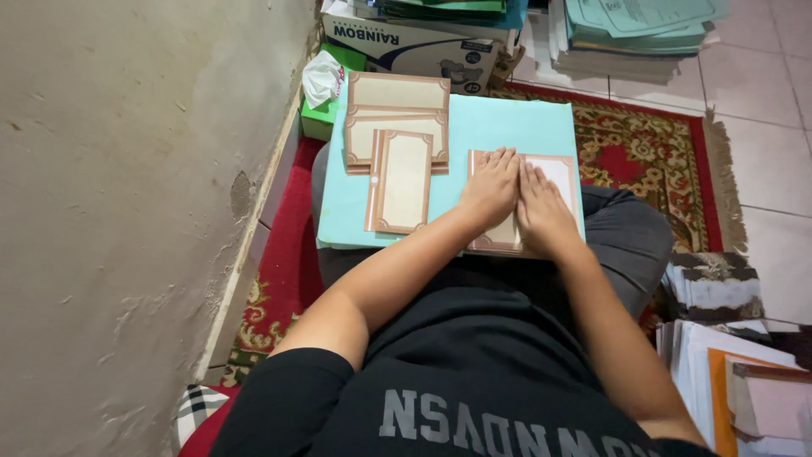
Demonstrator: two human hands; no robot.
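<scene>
Both hands flat on the card [554, 173], palms down, fingers together and pointing far. Left hand [491, 190] covers the card's left half, right hand [541, 207] sits just beside it, index fingers touching. Nothing is pinched; both are pressing, open-palmed.

The card lies on the right part of the blue board [507, 127] across my lap, its near edge at the board's near edge. Its brown border shows at the far and right sides; the rest is under my hands.

To the left on the same board: one upright card [400, 181], its far end overlapping a stack [396, 118] of like cards lying crosswise at the far left corner. A green tissue box [320, 118] stands just left of the board, against the wall.

Notes on pressing well (my judgement):
- Keep pressure even across both palms so the card stays flat and does not skew.
- Keep the heels of the hands down; the board rests on knees and may tip toward the near edge.
- Keep the card square with the board's edge (the far border serves as a check line).
- Keep clear of the upright card at the left.

Whether the card is folded or layered, I cannot tell.
</scene>
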